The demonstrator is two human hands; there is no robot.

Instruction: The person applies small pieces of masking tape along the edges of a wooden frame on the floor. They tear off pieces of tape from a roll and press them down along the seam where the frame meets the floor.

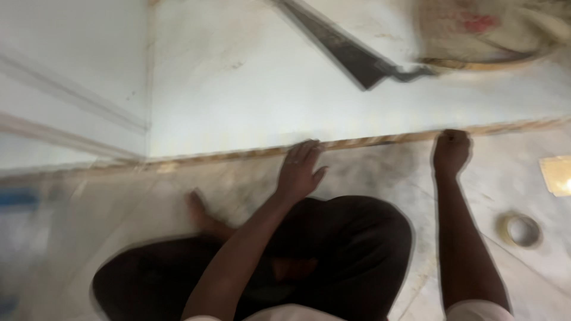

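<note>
Pale marble floor (250,77) fills most of what we see, blurred by motion. Across it runs a thin tan strip (369,141), slightly tilted, from the left side up toward the right edge.

Our left hand (299,169) lies flat on the strip, fingers spread and pointing away from us, palm down; it presses rather than grasps, with nothing enclosed. Our right hand (451,151) sits further right along the same strip, fingers curled into a narrow, closed shape at the strip's edge. We cannot tell whether the fingers actually pinch the strip or only rest on it. The stretch of strip between the 2 hands is bare.

Beyond the right hand, up and to its left, lies a dark flat tool (351,56) with a long angled blade; its end touches or meets a shallow round pan (488,35) at the top right. Near the right forearm, on its outer side, sits a roll of tape (521,229), and above that a small yellow tile piece (558,175) at the frame edge.

Just below the left hand, a bare foot (202,211) shows beside our folded legs in dark trousers (339,249).
</note>
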